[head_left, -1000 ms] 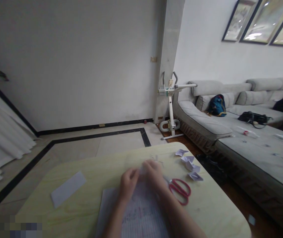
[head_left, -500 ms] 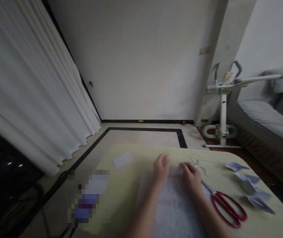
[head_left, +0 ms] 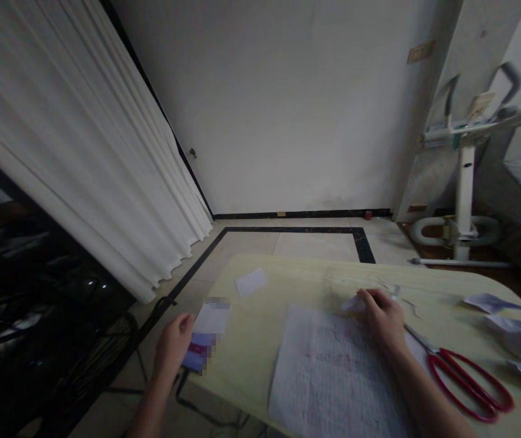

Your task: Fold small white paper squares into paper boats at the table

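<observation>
My left hand [head_left: 174, 344] is just off the table's left edge, fingers curled closed. Whether anything is in them is hidden. Close beside it lie a white paper [head_left: 212, 317] and a blue-purple item [head_left: 199, 350], both partly pixelated. My right hand [head_left: 384, 319] pinches a small piece of white paper [head_left: 354, 304] above the table. Under its wrist is a large sheet of paper [head_left: 328, 371] covered in handwriting with red marks. To the right of that hand rest scissors [head_left: 465, 380] with red handles, their blades pointing towards the hand.
Folded paper pieces [head_left: 518, 334] lie along the right side of the pale yellow table [head_left: 251, 371]. A white slip [head_left: 251, 281] lies at the far left, and thin paper scraps [head_left: 410, 307] lie beyond the scissors. An exercise machine [head_left: 464, 188] stands behind on the right.
My left hand has moved left, from above the written sheet to beside the blue-purple item. My right hand stays near the sheet's top. The view has turned left.
</observation>
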Available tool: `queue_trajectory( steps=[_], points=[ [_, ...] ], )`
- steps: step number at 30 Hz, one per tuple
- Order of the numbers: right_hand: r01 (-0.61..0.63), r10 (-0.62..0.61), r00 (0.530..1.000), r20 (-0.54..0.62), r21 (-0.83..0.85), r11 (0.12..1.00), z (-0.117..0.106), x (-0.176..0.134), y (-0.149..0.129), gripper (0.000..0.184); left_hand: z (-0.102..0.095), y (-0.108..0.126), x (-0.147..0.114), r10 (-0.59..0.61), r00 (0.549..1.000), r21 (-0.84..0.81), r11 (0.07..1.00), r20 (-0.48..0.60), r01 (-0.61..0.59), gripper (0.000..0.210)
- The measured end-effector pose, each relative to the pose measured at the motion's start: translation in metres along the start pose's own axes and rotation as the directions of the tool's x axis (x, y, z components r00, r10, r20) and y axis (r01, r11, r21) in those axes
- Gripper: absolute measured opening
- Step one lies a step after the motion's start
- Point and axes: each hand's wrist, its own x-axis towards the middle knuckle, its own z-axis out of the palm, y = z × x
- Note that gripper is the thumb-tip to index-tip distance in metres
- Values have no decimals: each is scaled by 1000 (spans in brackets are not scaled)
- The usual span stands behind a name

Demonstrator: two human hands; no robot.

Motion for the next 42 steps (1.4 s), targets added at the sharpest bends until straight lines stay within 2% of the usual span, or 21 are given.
queue_trajectory(
  steps=[2, 4, 8, 14, 17, 19, 22, 27, 34, 39, 42],
  points=[
    [4, -4, 1000, 3, -2, 1000, 0, 0, 0, 32, -9, -20, -1, 0, 1000, 57, 998, 29, -2, 37],
    [14, -14, 1000, 12, -1, 1000, -1, -1, -2, 32, -11, -27, -5, 1, 998, 79, 997, 66, -6, 43],
    [16, -16, 1000, 11, -17, 1000, -2, -2, -7, 31, 2, -37, -11, -36, 990, 58, 998, 138, 28, 55],
    [14, -14, 1000, 20, -20, 1000, -1, -1, -5, 32, 10, -55, -4, -52, 990, 83, 996, 135, 41, 58],
    [27, -26, 999, 26, -11, 1000, -1, -1, -4, 31, 7, -53, 2, -97, 976, 46, 995, 193, 90, 51],
    [28, -28, 999, 24, -14, 999, -1, -1, -4, 31, 6, -45, 6, -109, 958, 18, 994, 265, 108, 45],
    [20, -20, 999, 25, -20, 1000, -1, -1, -4, 31, 7, -31, 9, -117, 948, -19, 992, 297, 128, 39],
    [11, -11, 1000, 24, -17, 1000, 0, -1, -6, 32, 11, -20, 11, -166, 953, -137, 969, 254, 206, 27],
    [13, -12, 999, 33, -19, 1000, 0, 1, -5, 33, 9, -23, 15, -143, 967, -262, 945, 213, 198, 28],
    [15, -14, 999, 32, -40, 999, -1, 0, -5, 33, -21, -15, 32, -142, 983, -345, 923, 114, 173, 35],
    [0, 2, 1000, 26, -58, 998, -2, -1, -7, 32, -46, -6, 41, -144, 989, -410, 904, -27, 121, 38]
  ],
)
